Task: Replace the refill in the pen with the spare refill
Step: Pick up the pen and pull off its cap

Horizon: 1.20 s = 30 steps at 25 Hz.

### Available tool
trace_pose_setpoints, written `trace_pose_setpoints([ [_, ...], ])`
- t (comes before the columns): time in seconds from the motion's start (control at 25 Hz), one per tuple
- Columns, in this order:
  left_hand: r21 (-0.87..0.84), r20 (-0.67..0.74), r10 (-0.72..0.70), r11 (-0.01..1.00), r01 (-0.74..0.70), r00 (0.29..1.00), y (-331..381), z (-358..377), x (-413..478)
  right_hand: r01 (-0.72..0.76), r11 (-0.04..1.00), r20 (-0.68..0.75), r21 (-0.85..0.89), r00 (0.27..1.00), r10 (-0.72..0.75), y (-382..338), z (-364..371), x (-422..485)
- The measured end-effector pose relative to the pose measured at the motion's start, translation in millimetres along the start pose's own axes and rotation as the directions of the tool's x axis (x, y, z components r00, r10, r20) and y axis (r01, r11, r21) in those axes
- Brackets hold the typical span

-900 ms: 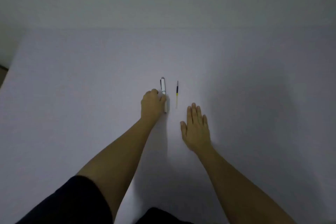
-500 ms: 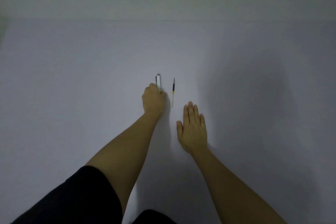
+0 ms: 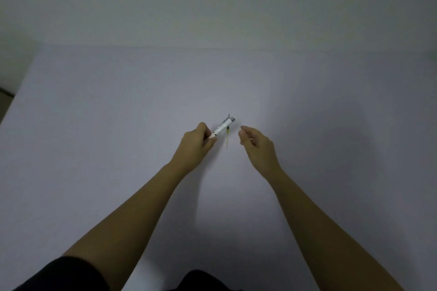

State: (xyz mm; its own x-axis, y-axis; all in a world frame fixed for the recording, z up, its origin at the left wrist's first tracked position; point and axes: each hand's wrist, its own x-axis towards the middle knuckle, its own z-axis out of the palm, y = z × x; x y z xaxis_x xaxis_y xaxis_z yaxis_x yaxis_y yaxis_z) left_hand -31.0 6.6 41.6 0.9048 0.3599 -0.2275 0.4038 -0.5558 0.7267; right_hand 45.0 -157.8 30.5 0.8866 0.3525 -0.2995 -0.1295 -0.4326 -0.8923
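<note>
Left hand [image 3: 197, 140]: forearm reaches from the near left up toward the centre of the table [image 3: 94, 137], bare below a dark sleeve [image 3: 61, 276] at the near edge. Fingers curled closed, pinching the near end of the pen between thumb and fingertips at its right side. Hand appears raised off the surface; a soft shadow falls beneath and to the near side of the arm.

Pen [image 3: 223, 127]: white barrel with a grey far end and a dark clip standing off it. Held tilted, near end in the left hand, far end pointing to the far right. Located at the centre of the table, between the two hands.

Spare refill [image 3: 227, 137]: thin rod, yellowish along its near length, dark toward the far end. Lies on the table running near to far, just right of the left hand's fingertips; its far part is crossed by the pen in this view. Contact between the two cannot be told.

Right hand [image 3: 256, 143]: forearm reaches from the near right. Fingers loosely curled, thumb and forefinger apart and turned left toward the pen; holds nothing. Close beside the pen's far end and the refill, not touching either.

Table: plain pale surface, meeting a pale wall [image 3: 212, 2] at the far side.
</note>
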Motion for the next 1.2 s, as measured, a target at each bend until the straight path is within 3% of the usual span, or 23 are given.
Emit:
trace_pose_setpoints([
  [0.16,0.029,0.069,0.156,0.987,-0.158,0.985,4,-11,-20,0.028,0.983,0.055,0.182,0.998,-0.039,-17,-1,-5],
  [0.44,0.149,-0.044,0.307,0.943,-0.298,0.951,0,-9,-27,0.086,0.972,0.022,0.221,0.995,-0.093,-19,3,-14],
  [0.6,0.23,-0.132,0.298,0.937,-0.263,0.946,4,-9,-26,0.096,0.966,0.006,0.24,0.995,-0.1,-21,3,-13],
  [0.88,0.246,-0.11,0.139,0.963,-0.109,0.984,-1,-6,-20,0.074,0.96,-0.065,0.271,0.996,-0.059,-16,-3,-1],
  [1.0,0.241,-0.073,0.11,0.966,-0.089,0.991,-12,-7,-18,0.029,0.994,-0.114,0.102,0.993,-0.017,2,-15,15],
  [1.08,0.216,-0.071,0.109,0.972,-0.092,0.991,-14,-8,-16,-0.005,0.993,-0.081,-0.114,0.997,-0.004,17,-19,24],
  [1.2,0.151,-0.05,0.113,0.983,-0.104,0.992,-12,-8,-12,-0.025,0.964,-0.044,-0.264,0.999,0.014,31,-16,34],
])
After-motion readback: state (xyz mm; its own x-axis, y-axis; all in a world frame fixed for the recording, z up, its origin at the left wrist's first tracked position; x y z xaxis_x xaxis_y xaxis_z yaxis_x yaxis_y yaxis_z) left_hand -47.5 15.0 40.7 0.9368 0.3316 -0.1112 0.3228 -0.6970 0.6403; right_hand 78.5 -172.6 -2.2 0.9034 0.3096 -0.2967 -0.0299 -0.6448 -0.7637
